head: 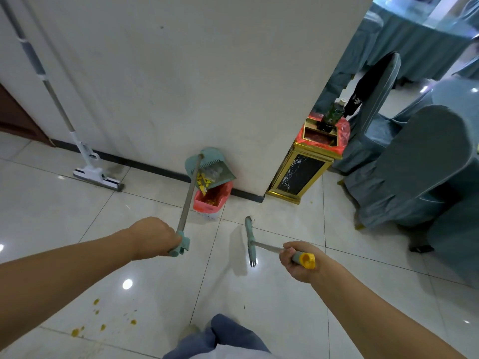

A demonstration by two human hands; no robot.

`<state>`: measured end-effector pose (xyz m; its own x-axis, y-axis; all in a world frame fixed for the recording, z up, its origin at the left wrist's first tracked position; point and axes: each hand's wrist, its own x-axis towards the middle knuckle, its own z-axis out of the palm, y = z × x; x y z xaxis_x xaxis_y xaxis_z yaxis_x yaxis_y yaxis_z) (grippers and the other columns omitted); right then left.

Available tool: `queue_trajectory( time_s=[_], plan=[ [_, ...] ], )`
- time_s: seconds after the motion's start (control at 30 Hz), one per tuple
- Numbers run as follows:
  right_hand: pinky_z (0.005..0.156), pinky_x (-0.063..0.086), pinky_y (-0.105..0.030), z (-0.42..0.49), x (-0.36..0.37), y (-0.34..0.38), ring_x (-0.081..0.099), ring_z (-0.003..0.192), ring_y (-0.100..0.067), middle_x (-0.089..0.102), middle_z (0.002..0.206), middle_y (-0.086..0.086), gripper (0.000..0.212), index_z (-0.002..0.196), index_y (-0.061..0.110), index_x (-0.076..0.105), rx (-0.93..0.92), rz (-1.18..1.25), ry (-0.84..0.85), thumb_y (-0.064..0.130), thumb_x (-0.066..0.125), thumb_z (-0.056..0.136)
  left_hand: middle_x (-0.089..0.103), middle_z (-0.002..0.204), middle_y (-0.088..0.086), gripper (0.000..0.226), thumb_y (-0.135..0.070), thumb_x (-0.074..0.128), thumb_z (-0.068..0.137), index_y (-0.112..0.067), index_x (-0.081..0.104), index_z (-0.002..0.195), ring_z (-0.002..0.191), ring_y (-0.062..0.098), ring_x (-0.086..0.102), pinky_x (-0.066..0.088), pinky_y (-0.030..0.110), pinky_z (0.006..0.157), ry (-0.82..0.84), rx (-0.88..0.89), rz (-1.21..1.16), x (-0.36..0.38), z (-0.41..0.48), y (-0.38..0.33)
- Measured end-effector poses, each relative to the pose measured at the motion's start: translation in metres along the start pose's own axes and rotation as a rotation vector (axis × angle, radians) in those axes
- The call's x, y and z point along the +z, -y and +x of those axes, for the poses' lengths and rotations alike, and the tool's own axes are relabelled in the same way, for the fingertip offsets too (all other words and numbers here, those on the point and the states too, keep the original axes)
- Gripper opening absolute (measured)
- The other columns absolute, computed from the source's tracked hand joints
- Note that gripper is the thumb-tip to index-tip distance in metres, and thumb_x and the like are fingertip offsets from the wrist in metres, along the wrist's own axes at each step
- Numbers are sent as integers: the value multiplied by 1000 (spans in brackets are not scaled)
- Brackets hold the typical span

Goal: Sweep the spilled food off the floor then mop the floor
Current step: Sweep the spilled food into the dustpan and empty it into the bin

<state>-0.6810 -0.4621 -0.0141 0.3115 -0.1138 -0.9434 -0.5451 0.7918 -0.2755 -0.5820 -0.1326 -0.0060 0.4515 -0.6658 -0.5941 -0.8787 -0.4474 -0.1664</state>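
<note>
Dustpan (pixel 191 165) in left hand (pixel 153 235) tilts yellow scraps (pixel 202 181) over red-lined bin (pixel 215 203).

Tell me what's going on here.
The left hand grips the long handle of a teal plastic dustpan, tipped over a small white bin lined with a red bag, with yellow food scraps falling in. The right hand holds a teal-headed broom with a yellow-capped handle, head down by the tiled floor. Orange stains dot the tiles; the white flat mop leans against the wall, untouched.
</note>
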Motion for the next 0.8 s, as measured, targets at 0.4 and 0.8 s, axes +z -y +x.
queue_trajectory(
  time_s=[0.4, 0.8],
  plan=[
    [27, 41, -16, -9, -17, -18, 42, 25, -14, 44, 75, -17, 12, 103, 1, 43, 33, 20, -26, 1, 51, 93, 61, 116, 12, 33, -31, 46, 97, -9, 50, 122, 102, 26, 61, 48, 34, 87, 82, 24, -28, 2, 6, -19],
    [27, 40, -15, -7, -9, -21, 41, 23, -15, 43, 79, -16, 5, 94, 1, 44, -26, 8, -35, 0, 48, 95, 62, 111, 8, 32, -34, 46, 97, -14, 47, 122, 90, 20, 60, 48, 30, 82, -10, -30, 48, -8, -19, -2]
  ],
)
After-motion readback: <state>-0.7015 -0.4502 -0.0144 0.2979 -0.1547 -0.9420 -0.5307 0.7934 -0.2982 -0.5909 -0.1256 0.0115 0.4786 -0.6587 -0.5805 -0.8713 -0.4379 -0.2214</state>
